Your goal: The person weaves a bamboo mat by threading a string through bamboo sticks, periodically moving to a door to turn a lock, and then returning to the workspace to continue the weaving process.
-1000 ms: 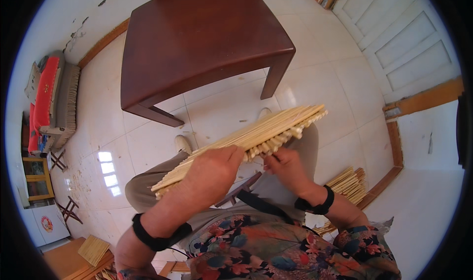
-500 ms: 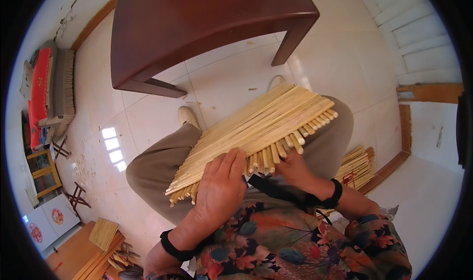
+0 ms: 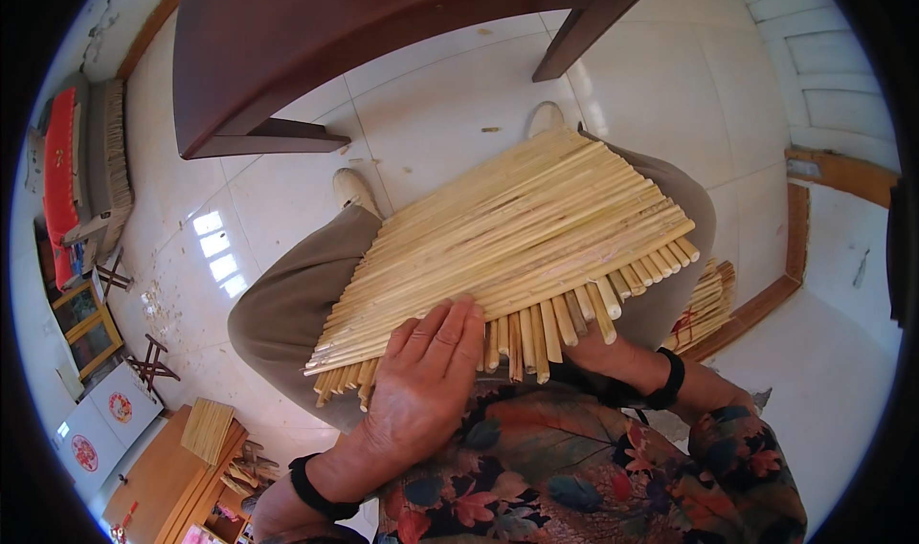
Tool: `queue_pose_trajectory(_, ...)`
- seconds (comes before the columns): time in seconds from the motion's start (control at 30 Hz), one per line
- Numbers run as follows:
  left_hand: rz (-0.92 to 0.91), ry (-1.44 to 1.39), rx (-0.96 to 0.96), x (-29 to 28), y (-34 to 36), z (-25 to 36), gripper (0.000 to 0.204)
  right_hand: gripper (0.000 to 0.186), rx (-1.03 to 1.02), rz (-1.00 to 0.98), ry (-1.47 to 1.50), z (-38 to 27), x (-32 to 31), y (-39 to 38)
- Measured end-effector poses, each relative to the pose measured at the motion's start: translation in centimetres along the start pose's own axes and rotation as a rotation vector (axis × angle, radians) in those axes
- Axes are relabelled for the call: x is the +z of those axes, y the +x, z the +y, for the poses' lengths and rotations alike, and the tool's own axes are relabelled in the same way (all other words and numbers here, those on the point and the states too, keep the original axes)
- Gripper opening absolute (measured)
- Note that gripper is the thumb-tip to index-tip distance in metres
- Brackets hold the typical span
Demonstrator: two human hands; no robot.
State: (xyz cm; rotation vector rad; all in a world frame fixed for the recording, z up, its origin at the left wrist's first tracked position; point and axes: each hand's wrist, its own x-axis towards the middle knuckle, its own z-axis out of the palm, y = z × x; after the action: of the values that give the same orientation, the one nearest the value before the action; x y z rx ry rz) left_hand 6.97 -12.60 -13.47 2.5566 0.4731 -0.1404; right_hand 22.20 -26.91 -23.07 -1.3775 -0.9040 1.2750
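Observation:
Across my lap lies a slanted mat of pale yellow plant stalks (image 3: 507, 228), its upper stalks laid close side by side. Another layer of stalks runs crosswise beneath, and their cut ends stick out unevenly along the near edge. My left hand (image 3: 426, 362) grips that near edge left of its middle, fingers together on top and its thumb out of sight. Farther right, my right hand (image 3: 601, 355) reaches under the protruding ends; its fingers are hidden by the stalks.
Beyond my knees stands a dark red-brown wooden table or stool (image 3: 402, 27). A bundle of stalks (image 3: 706, 305) lies on the floor at right, near the wall. At lower left a small square stalk mat (image 3: 206, 431) rests on a wooden cabinet (image 3: 158, 472).
The mat has tilted to show more of its top face and sits slightly nearer me. My right hand has shifted right and farther under the stalk ends; my left keeps its hold.

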Motion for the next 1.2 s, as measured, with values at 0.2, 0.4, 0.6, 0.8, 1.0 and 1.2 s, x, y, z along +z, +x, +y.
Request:
queue_pose_trajectory(0.2,-0.039,-0.017,0.032,-0.1,0.0,-0.3,0.050,0.005,0.058,0.009,0.319,0.4,0.7,-0.1)
queue_pose_trajectory(0.4,-0.048,-0.023,0.056,-0.3,-0.2,-0.7,0.050,0.016,0.050,-0.087,0.157,0.6,0.2,0.1)
queue_pose_trajectory(0.6,-0.037,-0.005,0.066,-0.2,-0.3,-0.8,0.049,0.020,0.397,-0.154,0.157,-2.7,-0.8,0.9)
queue_pose_trajectory(0.8,-0.011,-0.006,0.078,0.2,-0.5,-0.7,0.048,0.020,0.180,-0.090,0.064,-1.1,-0.2,0.1)
queue_pose_trajectory(1.0,0.006,-0.004,0.084,0.1,-0.6,-1.0,0.048,0.020,0.417,-0.083,0.352,-3.3,-0.1,1.0)
queue_pose_trajectory(1.2,0.027,-0.018,0.089,0.3,-0.6,-1.1,0.050,0.023,0.419,0.003,0.503,-2.7,1.1,0.5)
